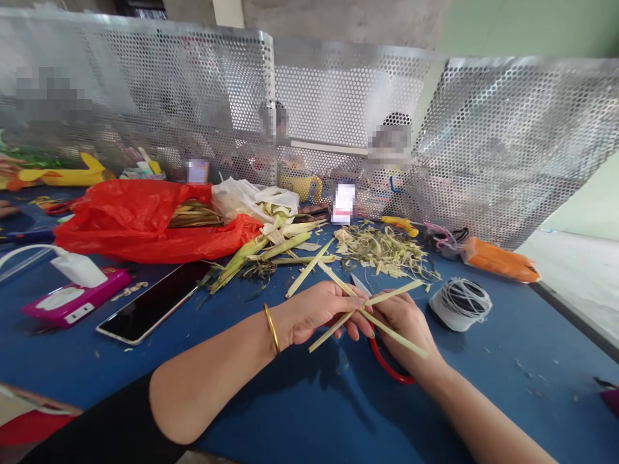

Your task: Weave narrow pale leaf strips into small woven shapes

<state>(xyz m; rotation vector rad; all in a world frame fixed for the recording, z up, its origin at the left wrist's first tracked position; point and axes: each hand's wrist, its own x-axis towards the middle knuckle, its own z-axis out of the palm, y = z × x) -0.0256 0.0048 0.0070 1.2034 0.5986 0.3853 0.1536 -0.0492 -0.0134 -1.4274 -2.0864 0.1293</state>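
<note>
Blue table [280, 406]; left hand [319, 309] pinching crossed strips [395, 332], right hand [407, 320] meeting it.

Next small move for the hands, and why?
Probably fold one free end of the crossed pale strips over the crossing: the left hand seems to pinch there, the right hand is right beside it, and the ends splay out loose.

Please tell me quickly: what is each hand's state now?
Left hand: closed, pinching crossed husk strips.
Right hand: curled behind the same strips; whether it grips them or the red-handled scissors cannot be told.
</note>
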